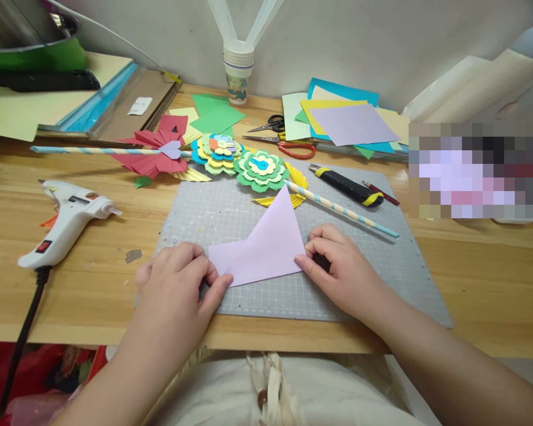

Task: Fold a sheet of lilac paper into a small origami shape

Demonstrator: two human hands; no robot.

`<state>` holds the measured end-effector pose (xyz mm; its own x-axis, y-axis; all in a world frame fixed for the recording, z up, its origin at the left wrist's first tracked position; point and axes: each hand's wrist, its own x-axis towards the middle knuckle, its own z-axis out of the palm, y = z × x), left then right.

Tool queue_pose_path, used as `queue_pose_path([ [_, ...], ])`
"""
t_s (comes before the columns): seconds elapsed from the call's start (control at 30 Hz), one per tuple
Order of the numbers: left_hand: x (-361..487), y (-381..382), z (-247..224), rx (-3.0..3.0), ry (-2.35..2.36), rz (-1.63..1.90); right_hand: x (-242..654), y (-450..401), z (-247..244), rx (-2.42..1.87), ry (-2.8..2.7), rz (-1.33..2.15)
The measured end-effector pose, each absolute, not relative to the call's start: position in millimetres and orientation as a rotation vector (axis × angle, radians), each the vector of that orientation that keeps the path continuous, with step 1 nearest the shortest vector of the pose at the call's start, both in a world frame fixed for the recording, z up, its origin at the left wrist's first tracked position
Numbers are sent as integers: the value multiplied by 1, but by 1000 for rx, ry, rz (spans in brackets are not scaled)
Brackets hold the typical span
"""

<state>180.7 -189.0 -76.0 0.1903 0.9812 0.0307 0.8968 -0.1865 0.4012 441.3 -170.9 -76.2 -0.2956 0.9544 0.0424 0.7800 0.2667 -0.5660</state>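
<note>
A folded sheet of light purple paper (266,242) lies over the grey cutting mat (382,284), one pointed corner rising toward the paper flowers. My left hand (180,281) pinches its lower left corner between thumb and fingers. At the lower right edge, my right hand (337,263) grips the paper with thumb and curled fingers. Just beyond the sheet lies a layered green and yellow paper flower (261,168). Beside it are a blue and yellow paper flower (217,151) and a red paper piece with a purple heart (160,148), with striped paper stems reaching out on both sides.
A white glue gun (66,219) with a black cord rests at left. Behind the mat are a utility knife (349,186), scissors (293,148), a red pencil (382,192), coloured paper sheets (355,124) and stacked paper cups (238,71). One patch at right is pixelated.
</note>
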Motion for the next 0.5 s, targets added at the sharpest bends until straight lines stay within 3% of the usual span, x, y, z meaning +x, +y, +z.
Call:
queue_pose_path([
  [0.5, 181, -189, -75, 2200, 1774, 386, 441, -170, -78, -1570, -2178, 614],
])
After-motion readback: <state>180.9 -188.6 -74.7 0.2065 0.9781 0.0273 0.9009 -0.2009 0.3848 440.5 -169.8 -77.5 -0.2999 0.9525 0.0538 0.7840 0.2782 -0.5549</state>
